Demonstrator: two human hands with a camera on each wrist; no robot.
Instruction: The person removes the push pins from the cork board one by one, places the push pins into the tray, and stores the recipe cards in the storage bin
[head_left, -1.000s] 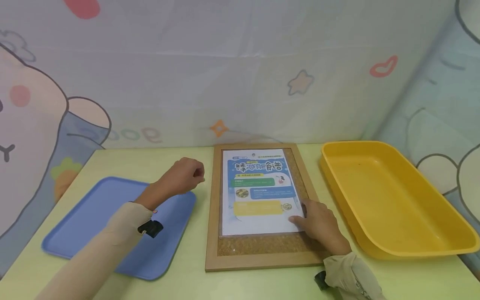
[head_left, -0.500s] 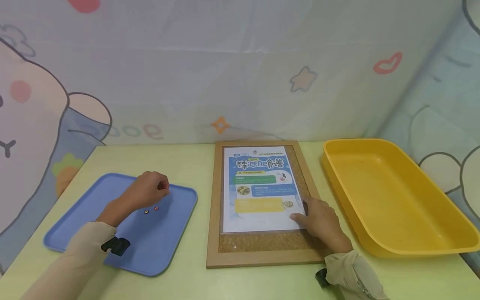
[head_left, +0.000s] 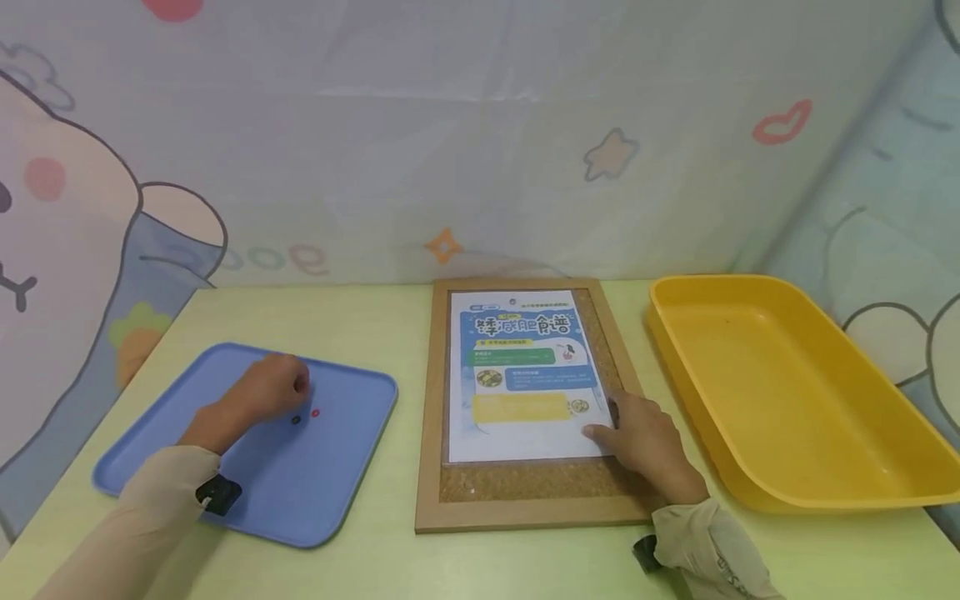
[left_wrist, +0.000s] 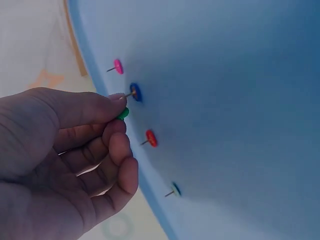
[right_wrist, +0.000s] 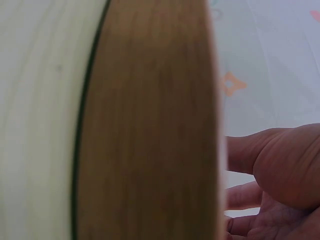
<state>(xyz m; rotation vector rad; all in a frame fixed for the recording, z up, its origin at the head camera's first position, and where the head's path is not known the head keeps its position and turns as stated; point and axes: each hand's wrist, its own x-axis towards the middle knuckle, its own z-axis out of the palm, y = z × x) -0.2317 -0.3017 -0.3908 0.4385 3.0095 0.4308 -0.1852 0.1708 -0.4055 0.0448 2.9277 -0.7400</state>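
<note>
Over the blue tray (head_left: 330, 467), my left hand (head_left: 268, 387) pinches a green thumbtack (left_wrist: 123, 114) between thumb and index finger. Around it on the tray, points up, are a pink thumbtack (left_wrist: 118, 66), a blue thumbtack (left_wrist: 135, 92), a red thumbtack (left_wrist: 151, 138) and a pale green one near the tray's edge. My right hand (head_left: 645, 437) rests at the lower right of a printed sheet (head_left: 517, 433), its thumb on the paper. Under the sheet is a cork board (head_left: 517, 485) with a wooden frame. Much of the right hand is hidden behind the frame in the right wrist view.
A deep yellow tub (head_left: 780, 400) stands to the right of the board. The pale table (head_left: 480, 567) carries everything. Behind it hangs a fabric backdrop (head_left: 450, 150) with cartoon prints.
My left hand has moved left from beside the board to over the blue tray and come down among the thumbtacks. The right hand stays on the sheet.
</note>
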